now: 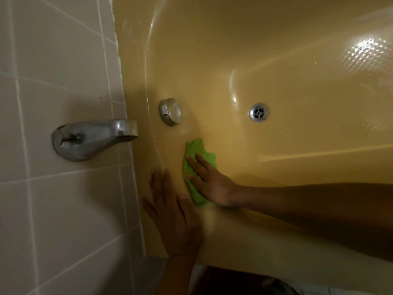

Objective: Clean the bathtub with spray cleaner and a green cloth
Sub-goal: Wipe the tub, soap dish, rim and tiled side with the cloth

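The yellow bathtub (276, 86) fills most of the view, its surface wet and shiny. A green cloth (196, 150) lies flat against the tub's end wall, below the round overflow cover. My right hand (210, 179) presses on the cloth with straight, spread fingers. My left hand (176, 211) rests flat on the tub's corner rim just left of the cloth, fingers straight, holding nothing. No spray cleaner bottle is in view.
A metal tap spout (91, 139) juts from the beige tiled wall (53, 60) at the left. A chrome overflow cover (171, 111) sits on the tub's end wall. The drain (258, 112) is in the tub floor to its right.
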Tool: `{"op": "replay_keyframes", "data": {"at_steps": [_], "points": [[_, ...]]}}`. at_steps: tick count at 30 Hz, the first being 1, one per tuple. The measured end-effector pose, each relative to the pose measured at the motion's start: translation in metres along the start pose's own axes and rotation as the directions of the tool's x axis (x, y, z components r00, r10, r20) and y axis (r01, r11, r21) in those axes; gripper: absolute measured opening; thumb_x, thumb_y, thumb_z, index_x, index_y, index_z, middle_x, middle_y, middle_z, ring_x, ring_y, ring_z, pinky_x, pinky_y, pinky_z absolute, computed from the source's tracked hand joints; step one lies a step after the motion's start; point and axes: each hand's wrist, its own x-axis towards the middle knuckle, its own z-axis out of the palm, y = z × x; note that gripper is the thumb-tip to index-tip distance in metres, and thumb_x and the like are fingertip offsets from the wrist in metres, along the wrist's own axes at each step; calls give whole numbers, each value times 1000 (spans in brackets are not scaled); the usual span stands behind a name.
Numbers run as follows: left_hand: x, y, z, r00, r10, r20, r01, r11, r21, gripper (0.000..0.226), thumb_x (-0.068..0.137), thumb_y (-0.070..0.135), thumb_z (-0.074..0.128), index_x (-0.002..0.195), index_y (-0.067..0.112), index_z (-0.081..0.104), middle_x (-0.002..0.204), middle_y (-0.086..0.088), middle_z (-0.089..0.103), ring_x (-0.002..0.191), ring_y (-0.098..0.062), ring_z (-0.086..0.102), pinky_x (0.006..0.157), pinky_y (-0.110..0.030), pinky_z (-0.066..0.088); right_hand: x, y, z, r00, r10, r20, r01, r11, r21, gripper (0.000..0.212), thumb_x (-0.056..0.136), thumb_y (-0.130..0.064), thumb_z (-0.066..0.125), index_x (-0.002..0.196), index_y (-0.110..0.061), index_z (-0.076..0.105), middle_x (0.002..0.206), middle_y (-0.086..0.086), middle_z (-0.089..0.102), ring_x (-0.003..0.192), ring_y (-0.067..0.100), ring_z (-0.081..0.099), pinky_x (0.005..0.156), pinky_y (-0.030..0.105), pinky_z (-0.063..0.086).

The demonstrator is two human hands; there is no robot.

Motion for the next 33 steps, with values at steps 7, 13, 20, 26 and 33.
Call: {"op": "replay_keyframes", "data": {"at_steps": [7,13,20,26,33], "points": [[10,-5,-2,999,-20,40,20,1000,1,68,97,36,29,163,26,18,171,3,17,159,-17,11,124,-62,7,-62,36,-37,950,52,307,29,967,-251,59,109,-47,33,162,-39,8,169,-12,-4,155,11,-3,127,31,4],[15,-14,-2,999,14,48,-15,1000,22,69,96,36,30,162,32,11,172,3,14,159,-18,9,124,-64,5,-40,115,-72,879,346,329,-75,781,-620,64,103,-36,1,163,-13,8,168,19,-11,155,42,-3,126,48,10],[25,-24,-4,995,73,68,-78,995,70,68,97,34,33,163,19,21,172,-3,17,159,-24,13,121,-68,13,11,153,-72,895,380,235,-113,701,-704,65,106,-57,4,163,-27,9,169,12,-18,152,47,-17,122,65,1],[28,-21,-7,992,93,87,-101,991,86,68,98,35,31,163,15,23,172,-2,15,159,-23,12,122,-64,15,73,92,-24,956,294,9,-278,911,-304,56,109,-39,19,161,-17,19,169,9,-17,154,37,-18,124,58,-7],[28,-24,-4,993,103,64,-109,990,94,64,102,35,27,163,14,23,171,-3,17,158,-25,16,121,-63,16,56,-4,-4,983,45,-181,-25,993,112,58,111,-33,34,163,-24,9,170,2,-9,157,27,-10,127,45,0]]}}
